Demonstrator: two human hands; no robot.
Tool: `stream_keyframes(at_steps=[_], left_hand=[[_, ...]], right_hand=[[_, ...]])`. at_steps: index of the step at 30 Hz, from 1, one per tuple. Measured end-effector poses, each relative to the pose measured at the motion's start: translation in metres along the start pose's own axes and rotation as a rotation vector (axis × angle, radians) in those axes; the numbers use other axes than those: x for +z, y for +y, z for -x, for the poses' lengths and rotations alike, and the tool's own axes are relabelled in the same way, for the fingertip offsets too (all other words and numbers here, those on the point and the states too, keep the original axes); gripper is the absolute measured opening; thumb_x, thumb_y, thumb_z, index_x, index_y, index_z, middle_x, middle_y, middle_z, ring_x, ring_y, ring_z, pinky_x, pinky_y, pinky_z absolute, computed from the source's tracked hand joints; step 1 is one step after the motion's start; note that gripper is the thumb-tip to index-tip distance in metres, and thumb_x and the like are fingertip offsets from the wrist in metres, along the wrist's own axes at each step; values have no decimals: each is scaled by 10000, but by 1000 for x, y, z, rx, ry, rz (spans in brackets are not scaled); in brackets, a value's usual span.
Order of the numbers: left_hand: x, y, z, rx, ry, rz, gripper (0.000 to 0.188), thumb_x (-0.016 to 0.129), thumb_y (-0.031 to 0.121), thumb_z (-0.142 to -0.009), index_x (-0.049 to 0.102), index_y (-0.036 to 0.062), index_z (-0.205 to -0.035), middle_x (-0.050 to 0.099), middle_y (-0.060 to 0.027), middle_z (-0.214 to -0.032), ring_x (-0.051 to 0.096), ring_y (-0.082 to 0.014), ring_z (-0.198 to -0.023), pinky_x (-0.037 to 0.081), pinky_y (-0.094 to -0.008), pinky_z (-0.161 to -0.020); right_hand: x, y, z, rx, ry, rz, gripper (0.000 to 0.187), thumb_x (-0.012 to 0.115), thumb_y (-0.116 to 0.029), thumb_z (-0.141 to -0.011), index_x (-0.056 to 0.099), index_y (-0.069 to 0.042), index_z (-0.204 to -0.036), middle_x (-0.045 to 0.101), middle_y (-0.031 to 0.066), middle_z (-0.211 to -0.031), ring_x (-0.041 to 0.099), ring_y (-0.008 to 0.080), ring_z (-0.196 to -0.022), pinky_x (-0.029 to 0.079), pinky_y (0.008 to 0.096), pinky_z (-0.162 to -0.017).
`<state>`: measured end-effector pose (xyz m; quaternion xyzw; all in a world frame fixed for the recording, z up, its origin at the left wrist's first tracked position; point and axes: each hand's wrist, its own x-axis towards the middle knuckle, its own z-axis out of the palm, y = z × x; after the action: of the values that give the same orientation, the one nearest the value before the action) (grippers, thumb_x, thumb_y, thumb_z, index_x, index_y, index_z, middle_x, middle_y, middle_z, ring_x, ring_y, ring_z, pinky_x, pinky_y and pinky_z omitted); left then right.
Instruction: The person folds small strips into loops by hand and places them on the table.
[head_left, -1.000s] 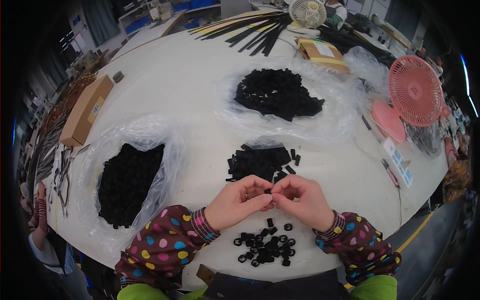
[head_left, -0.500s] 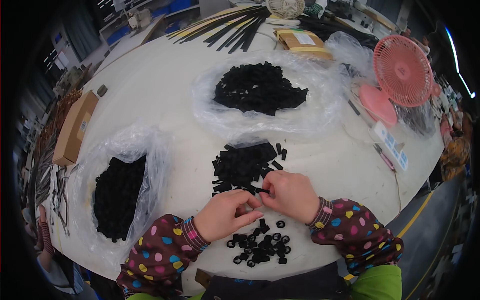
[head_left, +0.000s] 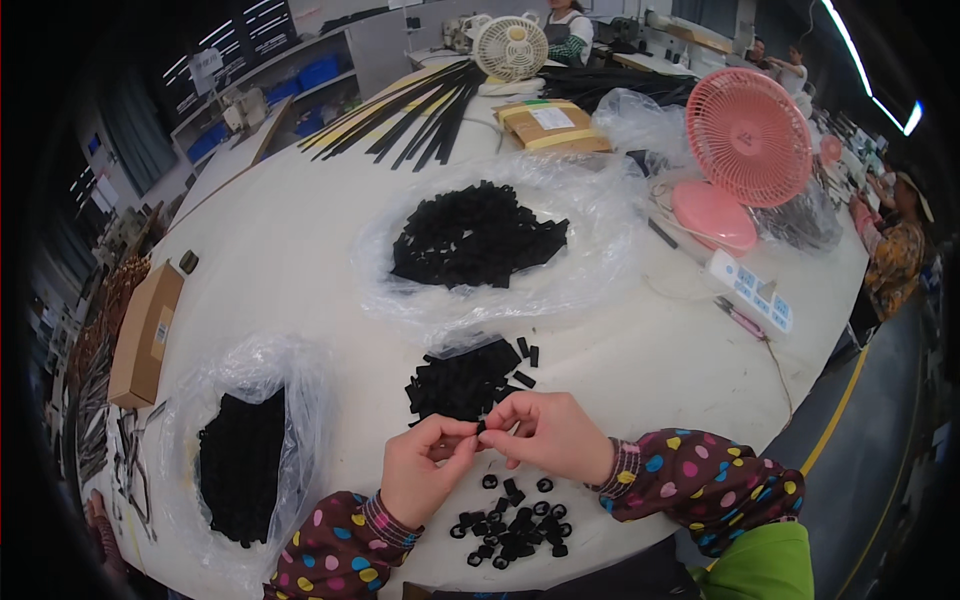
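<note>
My left hand (head_left: pixel 425 468) and my right hand (head_left: pixel 552 436) meet at their fingertips, both closed in a pinch on one small black fabric piece (head_left: pixel 481 427). Fingers cover most of that piece. Just beyond them lies a loose heap of short black fabric pieces (head_left: pixel 455 380), with a few strays at its right edge. On the near side, below my hands, several small black rings and folded black pieces (head_left: pixel 512 525) are scattered together.
An open clear plastic bag (head_left: pixel 610 265) of black pieces lies farther back; another bag (head_left: pixel 300 470) stands at left. A cardboard box (head_left: pixel 145 335), pink fan (head_left: pixel 748 138), white power strip (head_left: pixel 752 290), black strips (head_left: pixel 430 110) and brown package (head_left: pixel 553 125) line the table. People are in the background.
The view has tilted up, so the table sits lower in it. My fingertips, apart before with a black piece in the right hand, now meet on that piece.
</note>
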<state>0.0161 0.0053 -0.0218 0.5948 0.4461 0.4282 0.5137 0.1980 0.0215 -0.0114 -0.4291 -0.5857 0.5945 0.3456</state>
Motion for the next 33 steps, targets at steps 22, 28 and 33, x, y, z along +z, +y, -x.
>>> stream_keyframes(at_steps=[22,28,33], left_hand=[[-3,-1,2,759,58,-855,269,657,-46,-642,521,54,-851,649,-74,-796,642,-224,-640,517,-276,-540],[-4,-5,2,802,64,-888,282,693,2,-636,517,66,-847,648,-37,-833,603,-194,-582,476,-274,-478],[-6,-3,4,810,30,-879,299,715,14,-624,519,63,-845,638,-51,-832,608,-205,-597,480,-280,-484]], right_hand=[[-9,-3,1,55,-207,-69,222,635,-232,-804,610,-18,-856,612,19,-735,544,60,-527,421,182,-474],[-6,3,2,-134,-148,88,215,626,-221,-797,609,-19,-867,614,26,-740,554,67,-541,426,207,-483],[-7,-7,5,-24,-216,-10,214,638,-216,-779,605,-15,-843,611,26,-738,558,66,-552,430,210,-490]])
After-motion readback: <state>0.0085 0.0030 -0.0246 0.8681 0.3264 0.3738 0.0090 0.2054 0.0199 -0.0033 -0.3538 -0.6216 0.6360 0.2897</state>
